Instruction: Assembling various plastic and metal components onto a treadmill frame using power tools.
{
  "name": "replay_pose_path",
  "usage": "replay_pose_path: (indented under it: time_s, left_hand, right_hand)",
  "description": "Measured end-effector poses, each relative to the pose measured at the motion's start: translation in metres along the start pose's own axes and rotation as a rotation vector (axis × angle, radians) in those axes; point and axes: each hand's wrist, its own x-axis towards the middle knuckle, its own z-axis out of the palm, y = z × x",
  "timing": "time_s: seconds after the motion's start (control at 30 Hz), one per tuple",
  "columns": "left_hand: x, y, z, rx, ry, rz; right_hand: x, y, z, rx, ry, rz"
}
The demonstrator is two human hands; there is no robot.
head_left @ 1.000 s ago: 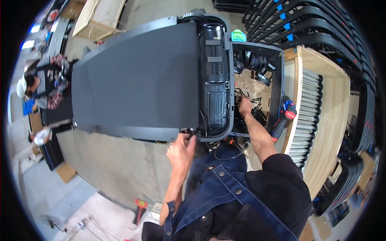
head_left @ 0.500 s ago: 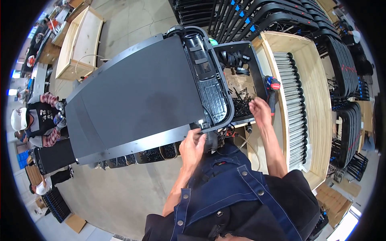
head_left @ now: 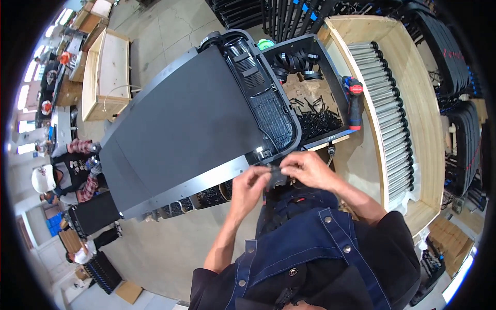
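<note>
Near the centre of the frame, slightly below the middle, the person's two hands meet at the near corner of a large dark treadmill deck; the left hand has its fingers curled and pinched on a small dark part at the deck's edge; the right hand pinches the same part from the right, fingertips bent down onto it; what kind of part it is cannot be told, it is too small and half hidden by the fingers.

The deck runs from the centre toward the left of the frame, with a pale metal side rail along its lower edge; its black ribbed motor cover sits at its upper right end, just above the hands.

Right of the cover stands a black bin with a cardboard floor, holding a heap of small black pieces and coiled black straps; a red and black power driver leans at the bin's right wall.

Further right a wooden crate holds a row of grey rollers; black frames stand stacked at the upper right.

At the left edge of the frame another person in a white cap is seen near the deck's far end; a pale wooden box lies at the upper left on the concrete floor; the wearer's blue denim apron fills the lower centre.
</note>
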Motion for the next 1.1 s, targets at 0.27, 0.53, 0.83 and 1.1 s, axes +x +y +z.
replay_pose_path:
  time_s: [0.27, 0.53, 0.83, 1.1]
  left_hand:
    - [0.097, 0.033, -0.023, 1.319, -0.399, 0.861]
    - [0.152, 0.049, -0.018, 1.439, -0.913, 0.872]
    - [0.179, 0.054, -0.023, 1.205, -1.147, 0.733]
    - [0.184, 0.072, -0.009, 1.312, -1.320, 0.419]
  right_hand:
    - [0.057, 0.029, -0.024, -0.625, 0.017, -0.211]
    - [0.062, 0.046, -0.020, -0.463, -0.034, -0.191]
    - [0.069, 0.050, -0.005, -0.402, -0.010, -0.224]
    - [0.052, 0.042, 0.010, -0.503, 0.071, -0.255]
